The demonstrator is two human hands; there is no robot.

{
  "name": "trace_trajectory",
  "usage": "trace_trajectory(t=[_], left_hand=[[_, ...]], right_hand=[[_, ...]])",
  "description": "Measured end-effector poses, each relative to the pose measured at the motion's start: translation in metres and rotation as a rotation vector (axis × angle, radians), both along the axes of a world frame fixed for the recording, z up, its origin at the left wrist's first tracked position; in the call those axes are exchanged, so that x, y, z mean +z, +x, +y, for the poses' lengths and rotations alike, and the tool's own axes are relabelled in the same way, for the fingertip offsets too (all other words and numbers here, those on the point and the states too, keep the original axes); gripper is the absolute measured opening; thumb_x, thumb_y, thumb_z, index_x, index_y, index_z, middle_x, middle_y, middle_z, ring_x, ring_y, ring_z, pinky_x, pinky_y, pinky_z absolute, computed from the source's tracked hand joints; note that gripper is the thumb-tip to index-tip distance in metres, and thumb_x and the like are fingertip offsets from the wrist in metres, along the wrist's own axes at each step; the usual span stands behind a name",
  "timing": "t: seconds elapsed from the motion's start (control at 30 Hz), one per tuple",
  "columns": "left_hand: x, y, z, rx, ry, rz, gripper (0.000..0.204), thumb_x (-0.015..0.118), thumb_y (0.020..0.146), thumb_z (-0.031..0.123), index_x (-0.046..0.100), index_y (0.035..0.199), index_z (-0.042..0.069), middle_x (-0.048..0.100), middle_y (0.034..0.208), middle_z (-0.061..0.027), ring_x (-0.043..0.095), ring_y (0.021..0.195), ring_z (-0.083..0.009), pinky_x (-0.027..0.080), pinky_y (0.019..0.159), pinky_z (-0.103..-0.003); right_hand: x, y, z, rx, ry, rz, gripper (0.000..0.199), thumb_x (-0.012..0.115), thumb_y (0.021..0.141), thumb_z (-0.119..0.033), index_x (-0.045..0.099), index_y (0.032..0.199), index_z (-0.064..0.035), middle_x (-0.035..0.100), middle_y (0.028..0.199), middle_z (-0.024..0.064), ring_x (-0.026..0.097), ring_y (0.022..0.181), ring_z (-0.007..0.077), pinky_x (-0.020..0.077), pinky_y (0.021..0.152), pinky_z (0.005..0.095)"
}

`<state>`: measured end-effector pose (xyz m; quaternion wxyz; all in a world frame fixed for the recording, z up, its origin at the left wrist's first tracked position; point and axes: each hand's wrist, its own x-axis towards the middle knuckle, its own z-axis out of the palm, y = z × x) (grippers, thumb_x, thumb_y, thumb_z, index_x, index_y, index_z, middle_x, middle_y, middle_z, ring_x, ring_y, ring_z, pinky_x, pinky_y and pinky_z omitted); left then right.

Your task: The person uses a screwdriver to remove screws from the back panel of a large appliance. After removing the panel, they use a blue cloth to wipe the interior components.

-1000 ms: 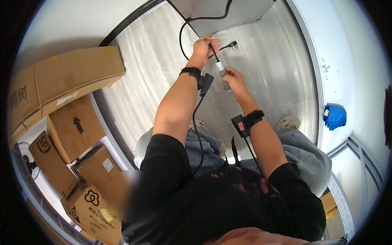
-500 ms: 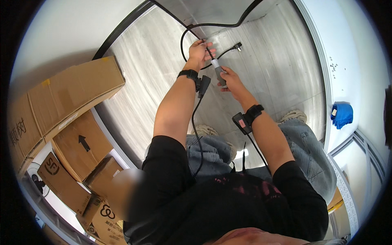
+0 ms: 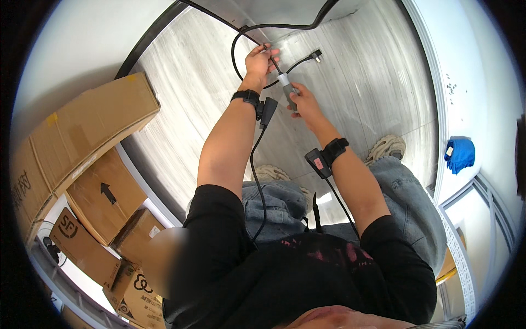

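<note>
Black cable [image 3: 236,52] is pinched between the fingers of the left hand [image 3: 259,59], which is raised over the pale wood-grain floor [image 3: 181,104]. A grey tool [image 3: 287,88], apparently a handle with a thin shaft, is clenched in the right hand [image 3: 304,103], its tip brought up against the left fingertips where the cable end is held. From that point the cable is looped up and away toward the top edge, and a plug [image 3: 315,54] on a short branch is seen hanging free just beyond the hands.

A slip seems the likeliest fault: the tip is pressed close to bare fingers, so a skid off the cable end could jab them. The loop may also be tugged out of the pinch by its own springiness, and the free plug could be swung into the work. What exactly is being done at the tip cannot be told; it is too small.

A black band with a small device and trailing lead is worn on each wrist, and these leads could be snagged. Cardboard boxes [image 3: 82,142] are stacked at the left, well apart. A blue cloth [image 3: 460,153] is lying by the white frame at the right. Nothing is found between the hands and the cable.
</note>
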<state>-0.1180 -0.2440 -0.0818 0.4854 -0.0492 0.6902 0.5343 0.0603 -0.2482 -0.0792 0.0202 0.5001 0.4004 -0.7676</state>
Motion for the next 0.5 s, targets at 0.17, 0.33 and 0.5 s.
trace_trajectory(t=[0.17, 0.33, 0.5], left_hand=[[-0.004, -0.006, 0.0, -0.021, 0.015, 0.006, 0.023, 0.044, 0.093, 0.007, 0.053, 0.114, 0.008, 0.067, 0.101, -0.0051, 0.063, 0.081, -0.0144, 0.048, 0.069, -0.029], [-0.005, -0.009, -0.001, -0.087, -0.02, 0.052, 0.024, 0.045, 0.093, 0.007, 0.053, 0.116, 0.007, 0.067, 0.101, -0.0061, 0.065, 0.08, -0.0144, 0.052, 0.067, -0.027], [-0.006, -0.009, -0.004, -0.141, -0.052, 0.096, 0.025, 0.049, 0.092, 0.009, 0.052, 0.117, 0.006, 0.066, 0.097, -0.0061, 0.066, 0.078, -0.0146, 0.055, 0.06, -0.027]], right_hand=[[0.001, -0.003, 0.002, 0.003, 0.027, -0.036, 0.038, 0.05, 0.093, -0.02, 0.045, 0.131, -0.0149, 0.054, 0.098, 0.004, 0.057, 0.077, 0.0149, 0.0477, 0.06, 0.033], [-0.013, -0.009, 0.003, 0.21, 0.402, -0.069, 0.042, 0.058, 0.087, -0.014, 0.048, 0.127, -0.0095, 0.056, 0.098, 0.0105, 0.059, 0.079, 0.0222, 0.0477, 0.068, 0.0359], [-0.02, -0.014, 0.001, 0.365, 0.722, -0.141, 0.045, 0.064, 0.081, -0.014, 0.049, 0.122, -0.0033, 0.056, 0.106, 0.0201, 0.06, 0.09, 0.0353, 0.0471, 0.08, 0.0406]])
